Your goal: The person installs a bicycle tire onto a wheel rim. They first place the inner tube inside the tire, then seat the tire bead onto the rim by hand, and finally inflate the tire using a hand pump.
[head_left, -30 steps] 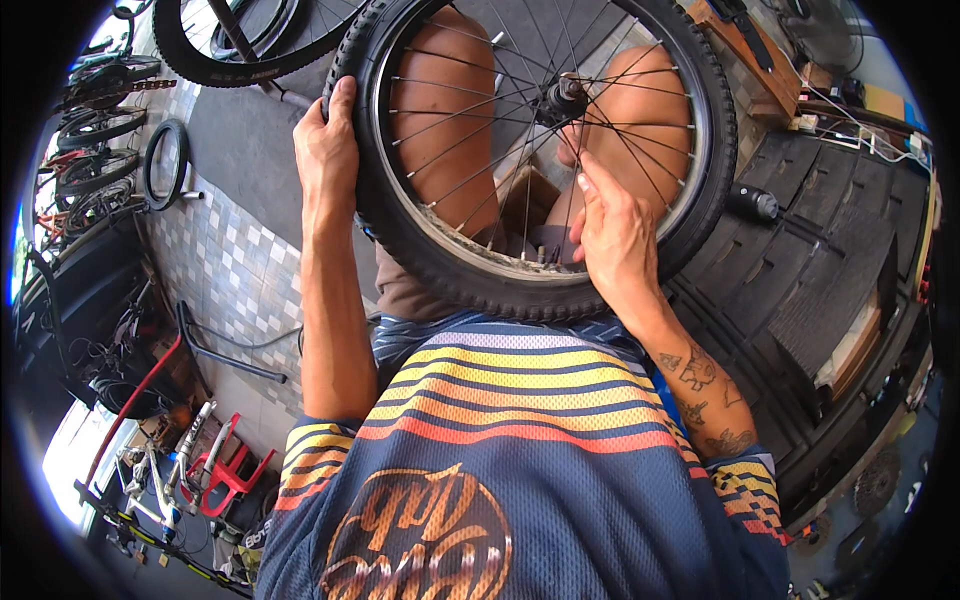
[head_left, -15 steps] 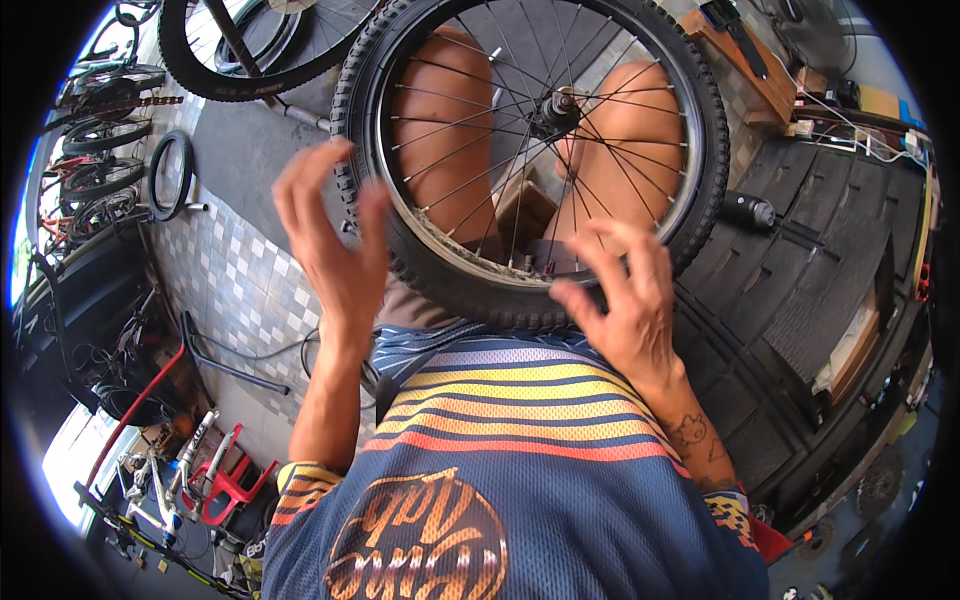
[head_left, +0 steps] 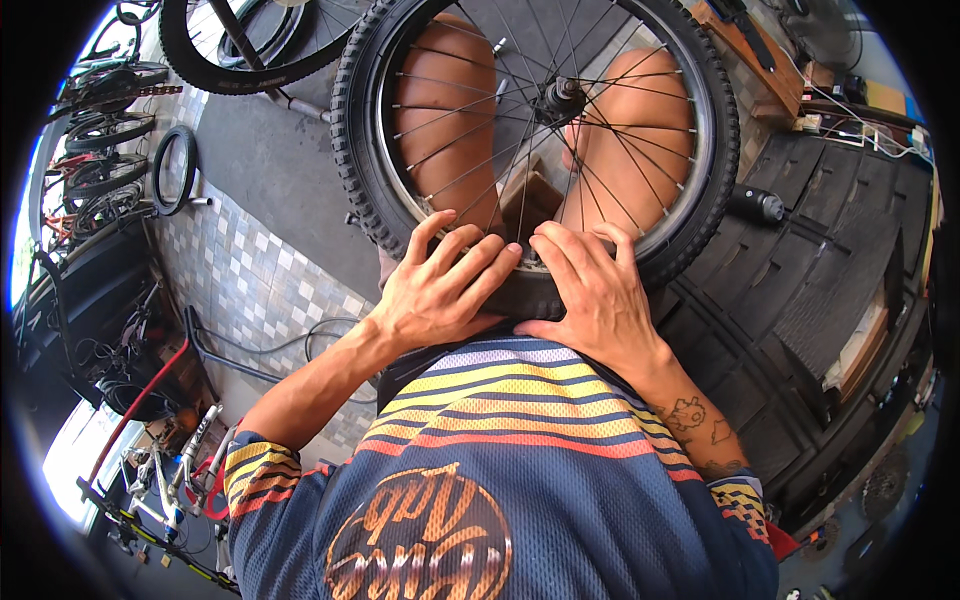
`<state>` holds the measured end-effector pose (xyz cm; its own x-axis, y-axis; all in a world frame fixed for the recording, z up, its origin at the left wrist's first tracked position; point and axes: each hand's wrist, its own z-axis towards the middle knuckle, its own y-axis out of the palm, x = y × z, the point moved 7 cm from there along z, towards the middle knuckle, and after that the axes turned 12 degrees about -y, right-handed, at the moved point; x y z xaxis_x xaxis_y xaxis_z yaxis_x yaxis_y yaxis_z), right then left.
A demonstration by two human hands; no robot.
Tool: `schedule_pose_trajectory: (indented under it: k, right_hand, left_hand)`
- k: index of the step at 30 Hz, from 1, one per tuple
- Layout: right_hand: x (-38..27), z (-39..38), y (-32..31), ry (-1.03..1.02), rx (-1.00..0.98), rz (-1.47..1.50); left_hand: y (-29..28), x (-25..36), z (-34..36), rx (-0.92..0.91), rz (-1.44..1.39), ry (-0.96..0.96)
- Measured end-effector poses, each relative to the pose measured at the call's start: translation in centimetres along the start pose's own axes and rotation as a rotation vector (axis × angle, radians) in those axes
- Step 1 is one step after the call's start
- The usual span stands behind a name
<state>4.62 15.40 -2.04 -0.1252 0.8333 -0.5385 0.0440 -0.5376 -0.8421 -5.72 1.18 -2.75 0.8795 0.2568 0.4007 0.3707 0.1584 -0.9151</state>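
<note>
A bicycle wheel (head_left: 562, 100) with a knobby black tire (head_left: 352, 150) and thin spokes rests against my lap, my bare legs showing through the spokes. At its near edge, my left hand (head_left: 440, 283) grips the tire, with fingers bent over toward the rim and thumb on the near side. Close beside it, my right hand (head_left: 592, 285) holds the same stretch of tire, its thumb pointing inward. Both palms cover part of the tire and the rim there.
Another wheel (head_left: 255, 82) lies at the upper left, and a small loose tire (head_left: 174, 172) is on the floor. Several bicycles (head_left: 105, 140) line the left side. To the right are a black slatted surface (head_left: 790, 270), a black cylindrical object (head_left: 757, 205) and a wooden board (head_left: 755, 70).
Both hands have come down from above the wheel's near side and moved toward each other, closing on the near edge of the tire. The wheel has shifted slightly.
</note>
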Motion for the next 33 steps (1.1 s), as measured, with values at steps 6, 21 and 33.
schedule_pose_trajectory:
  k: [6, 21, 33]
  right_hand:
    - [0.7, -0.1, 0.9, 0.002, 0.099, 0.07]
    - [0.4, -1.1, 1.5, -0.032, 0.155, 0.029]
    - [0.6, 0.5, -2.1, -0.064, 0.093, 0.135]
  left_hand:
    - [0.1, -0.6, 0.3, -0.005, -0.022, 0.064]
    - [0.1, -0.6, 0.3, -0.024, -0.051, 0.063]
    - [0.3, -0.6, -0.3, -0.016, -0.032, 0.055]
